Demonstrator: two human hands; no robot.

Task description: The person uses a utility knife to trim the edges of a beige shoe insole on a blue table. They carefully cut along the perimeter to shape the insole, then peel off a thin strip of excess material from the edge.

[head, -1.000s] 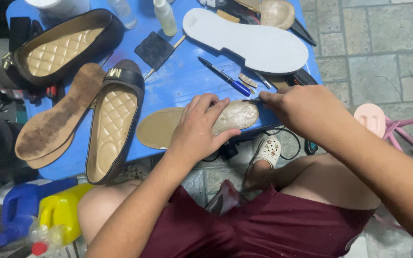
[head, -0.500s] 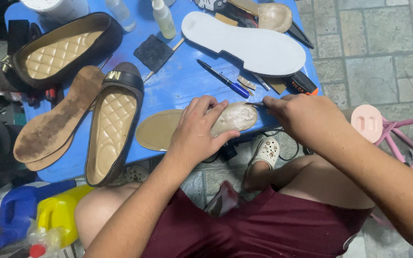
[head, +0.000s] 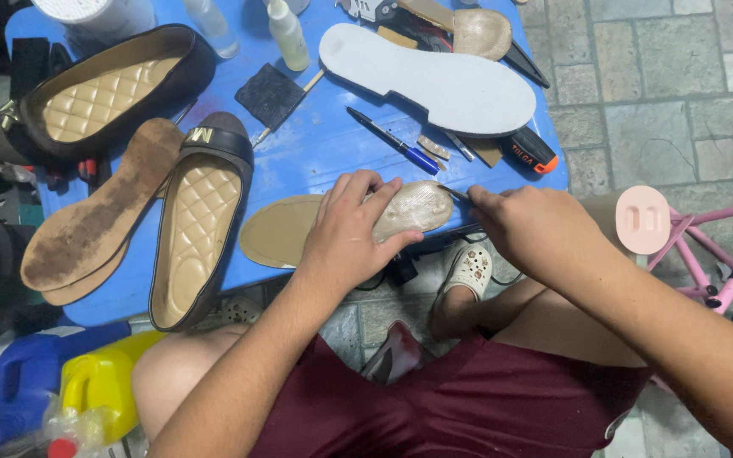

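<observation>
Insole (head: 286,229) of tan colour is laid flat at the near edge of the blue table (head: 316,153), its heel end pointing left and its paler, shiny toe end pointing right. The left hand (head: 349,229) is spread open and pressed palm-down across the middle of it, fingers (head: 362,188) splayed over the upper edge. The right hand (head: 532,229) is closed around a thin metal tool (head: 456,193), only the tip of which is seen — that tip is set against the toe end of the insole.

Just to the left, a black flat shoe (head: 201,220) with quilted gold lining is laid lengthwise, and beside it a worn brown sole (head: 99,216) is stacked on another. A second black shoe (head: 112,89) is placed at the far left corner. Beyond the hands a blue pen (head: 392,140), a black square pad with a stick (head: 271,95) and a large white foam sole (head: 434,76) are spread on the table; an orange-tipped black tool (head: 529,151) is tucked under the foam sole's right end. Two small clear bottles (head: 286,34) are stood near the far edge.

Below the table — by the person's knee — a yellow jug (head: 103,382) and a blue jug (head: 27,373) are seen on the floor. A pink frame (head: 697,229) is seen at the right.
</observation>
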